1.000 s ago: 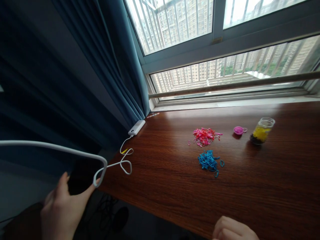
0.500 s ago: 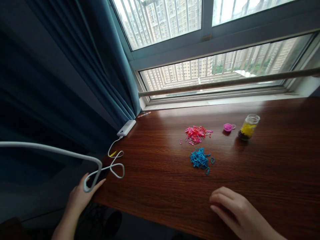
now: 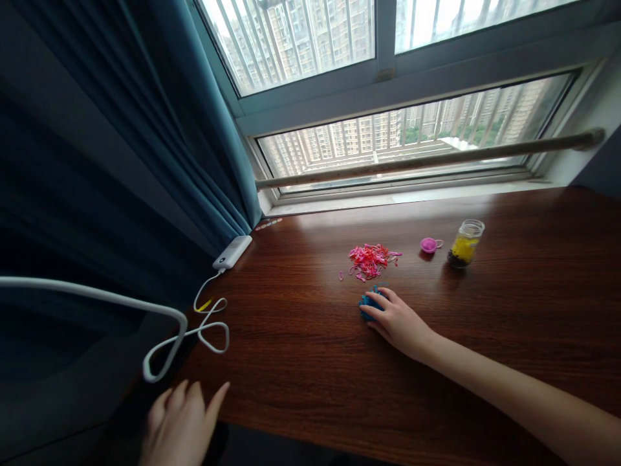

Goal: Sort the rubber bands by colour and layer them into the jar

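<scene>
The right hand (image 3: 400, 327) lies over the heap of small blue loops, plastic or rubber by their look (image 3: 366, 307), with its fingers bent and a little spread across the top; blue shows at the far and left edges of the fingers, but whether they have closed on any loops cannot be told, since the palm side is hidden. The left hand (image 3: 179, 421), at the near left edge of the dark reddish-brown wooden table (image 3: 291, 369), has its thumb held out from the fingers and nothing visible in its grasp. Just beyond the blue heap is a loose heap of small pink and red loops (image 3: 369, 261), with one pink loop apart on its left. Farther right stand a small round pink cup with a looped handle (image 3: 429, 246) and, just beside it, a clear glass jar without a lid (image 3: 472, 227). Yellow pieces above dark ones are already inside the jar, while the blue and the pink and red heaps lie outside it, ungathered. At the far left, a white flat rectangular device (image 3: 233, 252) joins a white looping cable (image 3: 213, 327), with a small yellow piece (image 3: 204, 305) beside it.
</scene>
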A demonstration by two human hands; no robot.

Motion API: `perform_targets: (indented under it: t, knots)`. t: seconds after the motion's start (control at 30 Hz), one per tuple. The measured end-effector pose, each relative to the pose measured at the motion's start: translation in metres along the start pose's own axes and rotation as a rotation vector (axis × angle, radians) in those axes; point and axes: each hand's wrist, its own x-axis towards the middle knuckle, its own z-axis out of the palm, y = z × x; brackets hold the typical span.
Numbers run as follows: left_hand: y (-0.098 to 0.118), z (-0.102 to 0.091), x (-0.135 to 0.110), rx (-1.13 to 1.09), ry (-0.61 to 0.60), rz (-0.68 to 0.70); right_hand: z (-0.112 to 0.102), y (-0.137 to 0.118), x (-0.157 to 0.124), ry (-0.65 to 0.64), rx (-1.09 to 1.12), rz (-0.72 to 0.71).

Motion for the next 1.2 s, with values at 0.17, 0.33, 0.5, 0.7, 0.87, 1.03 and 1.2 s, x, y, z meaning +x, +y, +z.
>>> perform_targets:
  t: [0.17, 0.33, 0.5, 0.7, 0.87, 1.03, 1.2]
  knots:
    - [0.101, -0.011, 0.011, -0.352, -0.148, 0.310, -0.011, 0.011, -0.011, 0.014, 0.117, -0.039]
    - [0.192, 0.002, 0.059, -0.583, -0.353, 0.566, -0.031, 0.027, -0.024, 0.077, 0.237, -0.017]
    - [0.239, 0.029, 0.094, -0.548, -0.324, 0.642, -0.060, 0.058, -0.043, 0.559, 0.159, 0.341]
    - [0.255, 0.032, 0.097, -0.663, -0.417, 0.735, -0.064, 0.142, -0.055, 0.896, 0.032, 0.705]
    - [0.252, 0.030, 0.096, -0.723, -0.401, 0.781, -0.048, 0.174, -0.044, 0.773, 0.185, 0.702]
    - [0.242, 0.030, 0.102, -0.671, -0.343, 0.750, -0.043, 0.169, -0.034, 0.752, 0.288, 0.712]
    - [0.241, 0.029, 0.107, -0.579, -0.451, 0.706, -0.052, 0.136, -0.035, 0.654, 0.250, 0.641]
